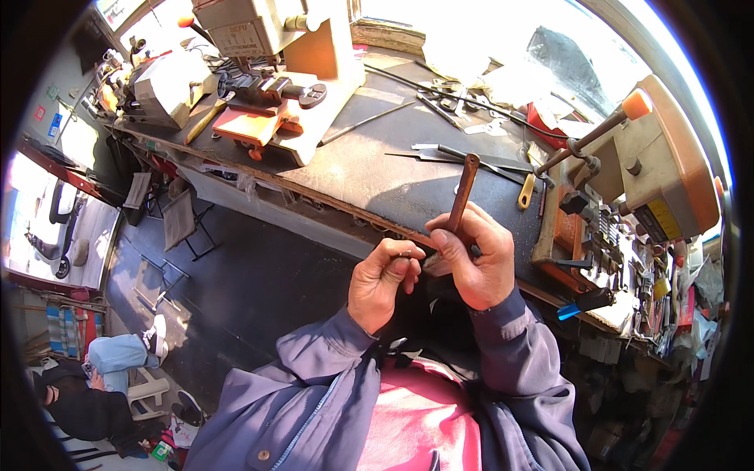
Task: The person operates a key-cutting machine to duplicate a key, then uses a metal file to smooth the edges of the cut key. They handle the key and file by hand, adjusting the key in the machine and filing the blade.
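Note:
My right hand point(483, 263) is closed around a tool with a flat reddish-brown handle point(464, 192). The handle points up and away from me and has a hole near its end. A pale part of this tool shows below my fingers; its kind is unclear. Just left of it, my left hand point(375, 284) pinches a small dark piece point(405, 253) between thumb and fingertips. Too little of that piece shows to name it. Both hands are held in front of my chest, at the bench's near edge, with the fingertips close together.
The workbench point(345, 187) carries a vise machine point(259, 110) at left and a beige-orange machine point(660, 184) at right. Between them lie flat files point(448, 155), a yellow handle point(526, 192) and metal scraps. A folding stool point(182, 220) stands left; a person point(94, 400) sits lower left.

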Demonstrator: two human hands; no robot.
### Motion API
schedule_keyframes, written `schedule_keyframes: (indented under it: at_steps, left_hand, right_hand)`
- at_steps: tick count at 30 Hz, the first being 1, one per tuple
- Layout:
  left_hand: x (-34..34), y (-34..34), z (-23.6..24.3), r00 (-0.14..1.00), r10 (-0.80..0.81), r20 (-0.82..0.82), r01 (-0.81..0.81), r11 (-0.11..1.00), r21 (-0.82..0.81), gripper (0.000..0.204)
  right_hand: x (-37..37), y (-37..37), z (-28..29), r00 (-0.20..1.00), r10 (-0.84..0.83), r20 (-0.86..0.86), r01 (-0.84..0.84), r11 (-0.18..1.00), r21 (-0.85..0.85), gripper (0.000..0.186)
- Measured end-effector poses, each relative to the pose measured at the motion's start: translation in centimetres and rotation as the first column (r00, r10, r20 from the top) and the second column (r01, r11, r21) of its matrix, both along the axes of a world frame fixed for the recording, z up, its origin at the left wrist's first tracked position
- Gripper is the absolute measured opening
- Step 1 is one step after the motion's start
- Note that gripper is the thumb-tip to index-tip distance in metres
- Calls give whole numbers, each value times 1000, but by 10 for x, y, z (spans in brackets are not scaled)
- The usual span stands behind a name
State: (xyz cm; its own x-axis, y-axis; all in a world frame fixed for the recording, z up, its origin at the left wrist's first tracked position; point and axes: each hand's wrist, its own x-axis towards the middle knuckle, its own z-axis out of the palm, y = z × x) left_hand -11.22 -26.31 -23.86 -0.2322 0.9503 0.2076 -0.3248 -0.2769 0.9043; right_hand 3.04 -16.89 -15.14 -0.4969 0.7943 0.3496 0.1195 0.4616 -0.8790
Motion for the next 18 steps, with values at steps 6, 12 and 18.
schedule_keyframes:
  at_steps: [6, 12, 18]
  left_hand:
    - [8, 0, 1, 1000, 2, -16, -2, 1000, 15, 26]
    - [9, -9, 3, 992, -79, -98, 74, 996, -50, 28]
    - [2, -17, -8, 977, -118, -180, 98, 988, -116, 23]
  right_hand:
    - [3, -23, -3, 991, 130, -35, -132, 988, -74, 14]
    - [12, -25, -6, 993, 110, 51, -108, 993, -44, 11]
    - [13, -20, -8, 994, 7, 108, 2, 996, -86, 9]
